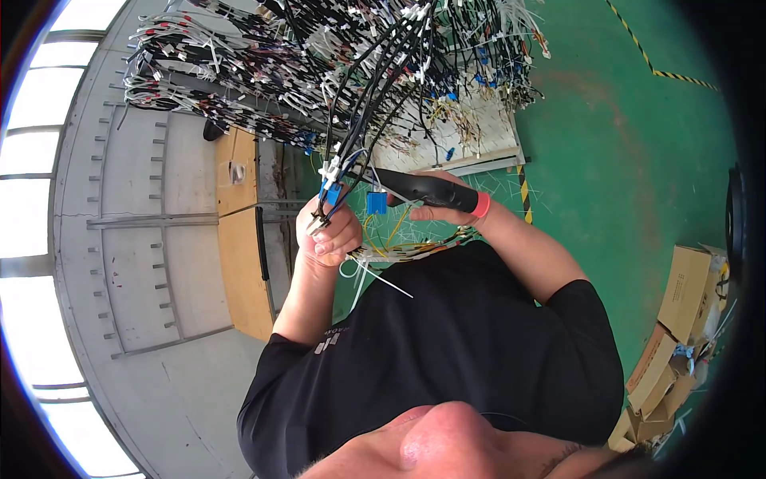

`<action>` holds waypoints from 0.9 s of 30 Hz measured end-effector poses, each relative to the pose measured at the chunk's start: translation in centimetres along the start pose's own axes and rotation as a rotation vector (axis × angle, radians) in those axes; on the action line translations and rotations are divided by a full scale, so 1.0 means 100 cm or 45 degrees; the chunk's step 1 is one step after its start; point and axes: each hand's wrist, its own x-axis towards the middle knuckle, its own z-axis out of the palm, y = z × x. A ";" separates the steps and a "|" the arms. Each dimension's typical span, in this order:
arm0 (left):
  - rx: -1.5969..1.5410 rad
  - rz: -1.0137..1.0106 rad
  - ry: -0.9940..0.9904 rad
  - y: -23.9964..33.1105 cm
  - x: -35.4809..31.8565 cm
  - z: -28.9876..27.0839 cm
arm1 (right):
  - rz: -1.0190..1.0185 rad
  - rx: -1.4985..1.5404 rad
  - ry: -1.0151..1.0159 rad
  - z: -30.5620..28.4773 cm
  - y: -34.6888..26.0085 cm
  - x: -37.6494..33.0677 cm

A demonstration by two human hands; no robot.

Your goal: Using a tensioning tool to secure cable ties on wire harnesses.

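My left hand [329,233] is closed round a wire harness [355,136] of black cables with white connectors, held in front of my chest. A blue connector [333,193] sits at its fingers, and another blue connector [377,203] hangs just to the right on thin wires. My right hand [443,214] grips a black tool [423,187] with a red rear end, which looks like a cable tie gun. Its narrow front reaches left to the harness by my left hand; the tip is partly hidden among wires. A sleeved wire bundle [415,251] and white cable ties [383,279] hang below my hands.
Dense rows of hanging wire harnesses [263,72] fill the space ahead, over a white board [487,128]. Wooden panels [243,263] stand at the left by a pale wall. Cut tie pieces litter the green floor [614,176]. Cardboard boxes [682,295] stand at the right.
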 end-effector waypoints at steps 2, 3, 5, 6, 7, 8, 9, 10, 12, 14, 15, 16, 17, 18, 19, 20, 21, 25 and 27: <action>0.035 -0.018 0.019 0.003 -0.001 -0.001 | 0.015 0.005 0.046 0.004 -0.010 0.000; 0.034 -0.018 0.019 0.004 -0.002 0.000 | 0.031 0.009 0.093 0.006 -0.013 0.000; 0.178 -0.083 0.196 0.008 -0.006 0.003 | -0.032 -0.018 0.139 0.008 -0.012 -0.003; 0.220 -0.090 0.311 0.012 -0.010 0.000 | -0.095 -0.045 0.184 0.007 -0.012 -0.005; 0.349 -0.110 0.389 0.015 -0.012 0.001 | -0.095 -0.046 0.177 0.002 -0.012 -0.006; 0.478 -0.125 0.465 0.018 -0.012 0.003 | -0.080 -0.169 0.110 -0.007 -0.013 -0.008; 0.538 -0.149 0.524 0.020 -0.012 0.007 | -0.065 -0.293 0.041 -0.014 -0.015 -0.009; 0.642 -0.196 0.612 0.022 -0.011 0.013 | -0.041 -0.357 0.008 -0.018 -0.020 -0.009; 0.794 -0.302 0.647 0.024 -0.013 0.014 | -0.039 -0.287 -0.021 -0.021 -0.022 -0.012; 0.779 -0.374 0.626 0.025 -0.010 0.019 | 0.002 -0.128 -0.049 -0.019 -0.027 -0.009; 0.763 -0.394 0.610 0.027 -0.012 0.013 | 0.004 -0.133 -0.066 -0.018 -0.026 -0.009; 0.759 -0.376 0.607 0.028 -0.012 0.012 | 0.058 -0.134 -0.071 -0.018 -0.023 -0.011; 0.736 -0.407 0.621 0.029 -0.011 0.010 | 0.114 -0.136 -0.073 -0.017 -0.022 -0.013; 0.711 -0.438 0.635 0.029 -0.011 0.010 | 0.198 -0.385 -0.027 -0.014 -0.025 -0.016; 0.681 -0.462 0.610 0.029 -0.010 0.012 | 0.180 -0.414 0.023 -0.010 -0.025 -0.019; 0.678 -0.446 0.608 0.029 -0.011 0.013 | 0.159 -0.440 0.073 -0.007 -0.022 -0.020; 0.633 -0.461 0.587 0.029 -0.012 0.013 | 0.075 -0.543 0.122 -0.006 -0.023 -0.020; 0.506 -0.449 0.468 0.029 -0.013 0.013 | 0.107 -0.614 0.095 -0.011 -0.041 -0.021; 0.537 -0.475 0.491 0.029 -0.011 0.012 | 0.197 -0.350 0.063 -0.010 -0.045 -0.018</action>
